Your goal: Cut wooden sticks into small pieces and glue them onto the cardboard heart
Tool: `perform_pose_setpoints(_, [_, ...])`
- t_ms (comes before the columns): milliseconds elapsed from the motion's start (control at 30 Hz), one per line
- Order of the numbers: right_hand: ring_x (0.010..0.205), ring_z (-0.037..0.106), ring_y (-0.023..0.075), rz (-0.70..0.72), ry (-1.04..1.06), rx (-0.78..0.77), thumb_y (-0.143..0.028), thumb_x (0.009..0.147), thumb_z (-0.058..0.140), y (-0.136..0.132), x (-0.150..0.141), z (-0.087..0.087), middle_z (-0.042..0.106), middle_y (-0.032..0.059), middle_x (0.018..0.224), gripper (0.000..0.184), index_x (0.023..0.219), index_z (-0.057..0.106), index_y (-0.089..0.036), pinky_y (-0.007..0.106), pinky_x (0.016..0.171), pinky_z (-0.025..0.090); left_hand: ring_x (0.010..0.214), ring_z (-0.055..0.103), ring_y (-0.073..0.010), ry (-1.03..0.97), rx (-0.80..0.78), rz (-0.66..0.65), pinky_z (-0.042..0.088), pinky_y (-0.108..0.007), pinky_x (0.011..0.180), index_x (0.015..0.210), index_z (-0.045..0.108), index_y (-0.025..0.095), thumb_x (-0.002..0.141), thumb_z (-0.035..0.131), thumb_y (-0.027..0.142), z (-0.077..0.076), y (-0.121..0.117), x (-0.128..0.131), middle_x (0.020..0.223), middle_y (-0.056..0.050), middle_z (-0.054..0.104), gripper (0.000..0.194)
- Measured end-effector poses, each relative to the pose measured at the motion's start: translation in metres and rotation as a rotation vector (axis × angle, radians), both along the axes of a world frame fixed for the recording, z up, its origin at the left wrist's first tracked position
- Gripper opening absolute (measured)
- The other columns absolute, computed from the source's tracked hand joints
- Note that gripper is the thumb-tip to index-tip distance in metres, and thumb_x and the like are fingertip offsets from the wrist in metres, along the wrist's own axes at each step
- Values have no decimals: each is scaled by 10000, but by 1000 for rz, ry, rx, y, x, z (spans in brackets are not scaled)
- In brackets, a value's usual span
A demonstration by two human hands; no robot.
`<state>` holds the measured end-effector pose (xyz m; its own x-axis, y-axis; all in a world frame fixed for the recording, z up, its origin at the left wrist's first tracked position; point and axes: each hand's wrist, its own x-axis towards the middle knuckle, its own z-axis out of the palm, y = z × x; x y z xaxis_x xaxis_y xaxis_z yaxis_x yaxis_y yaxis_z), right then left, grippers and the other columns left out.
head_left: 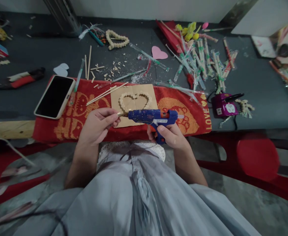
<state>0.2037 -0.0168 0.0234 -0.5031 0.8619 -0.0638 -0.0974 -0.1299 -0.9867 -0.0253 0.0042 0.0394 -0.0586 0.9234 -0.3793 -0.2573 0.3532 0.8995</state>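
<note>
My right hand (170, 134) is wrapped round the handle of a blue hot glue gun (144, 115), its nozzle pointing left. A stub of glue stick shows at its back end. The thumb and fingers of my left hand (98, 123) pinch a small pale stick piece (119, 114) right at the nozzle tip. Just beyond the gun, a heart outline of short stick pieces (147, 96) lies on a brown cardboard square (116, 92). The gun hides the near part of the heart. Under the cardboard is a red towel (102, 114) with orange patterns.
A phone (54, 96) lies on the towel's left end, with long thin sticks (107, 93) nearer the middle. Cut bits (116, 67), another stick heart (116, 40) and wrapped sticks (204, 55) cover the table behind. A purple device (225, 105) stands right; pliers-like red-handled tool (23, 79) left.
</note>
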Motion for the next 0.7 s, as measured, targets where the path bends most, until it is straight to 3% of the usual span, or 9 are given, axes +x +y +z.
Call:
perform_pose_setpoints(367, [516,509,108,63,-26,32,-531,885,472,3,1,5,563,13,603,423,689,570,-169,225,471,413,455,492,-72,-12,8,5,395,-208,468,565,652,154,463,804,182,9,-2,1,488,4,563,185])
perform_pose_setpoints(700, [502,502,111,67,-41,32,-545,875,474,4,0,6,556,12,577,433,667,561,-176,232,469,417,463,502,-68,-10,48,-19,397,-193,460,573,681,172,436,821,227,6,-1,-3,502,4,594,203])
